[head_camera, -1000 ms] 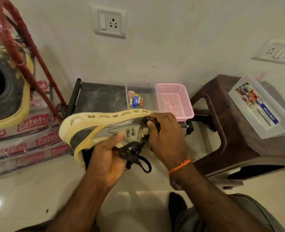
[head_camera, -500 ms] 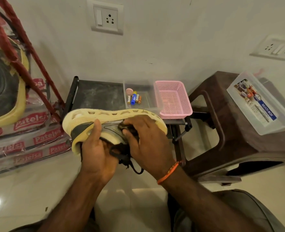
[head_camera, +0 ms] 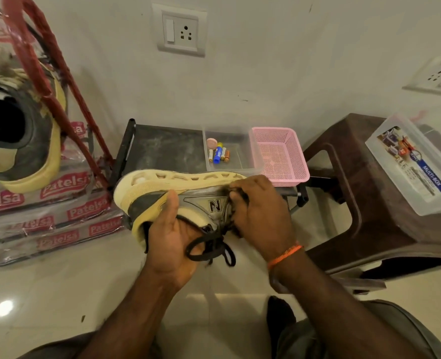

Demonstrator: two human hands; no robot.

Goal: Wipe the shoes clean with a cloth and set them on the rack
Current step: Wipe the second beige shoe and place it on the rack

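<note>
Far left of the held shoe [head_camera: 178,195], its mate [head_camera: 20,141] already sits tilted on the red rack [head_camera: 48,73], heel toward the camera; it looks loosely perched, so a knock to the rack when the second shoe goes up could tip it off. The held shoe is in the air, sole up, in front of the black stand [head_camera: 162,146]. The left hand [head_camera: 171,237] grasps it at the heel, thumb across the side. If that one-point hold loosens under rubbing pressure, the shoe may twist or drop to the floor. The laces [head_camera: 211,250] dangle below it and could snag the fingers. Right of the logo, the right hand [head_camera: 261,213] is clenched around what looks like a dark cloth [head_camera: 236,193], pressed to the shoe's side, though little of it shows. Behind the shoe, the pink basket [head_camera: 279,154] sits near enough for a wide stroke to bump it.
</note>
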